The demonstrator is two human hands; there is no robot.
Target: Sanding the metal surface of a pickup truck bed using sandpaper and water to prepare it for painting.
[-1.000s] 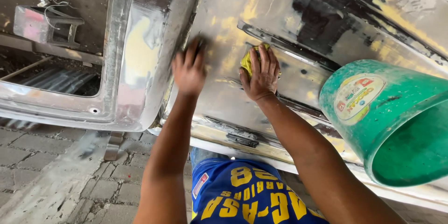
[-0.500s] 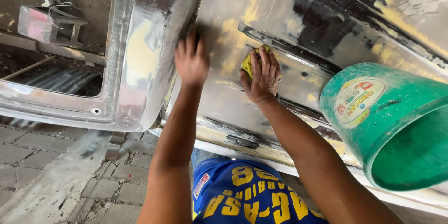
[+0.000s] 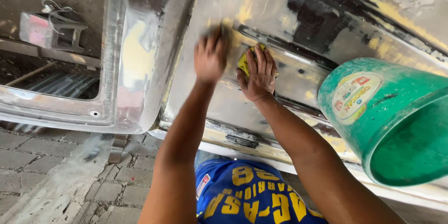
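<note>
A bare, wet metal vehicle body panel (image 3: 224, 107) with yellow filler patches fills the view. My right hand (image 3: 259, 75) presses a small yellow sponge (image 3: 244, 62) against the panel beside a dark recessed groove. My left hand (image 3: 211, 56) lies flat on the panel just left of it, fingers spread and blurred, holding nothing. Both forearms reach up from the bottom of the frame.
A green plastic bucket (image 3: 392, 121) with a round label stands at the right, close to my right arm. An open door frame (image 3: 112, 65) at the left shows the vehicle's interior. Grey paving bricks (image 3: 51, 177) lie below. Blue shorts with yellow print (image 3: 247, 196) show at the bottom.
My left hand has slid slightly to the right and up along the panel, nearer to the right hand. The right hand stays pressed on the sponge at almost the same spot.
</note>
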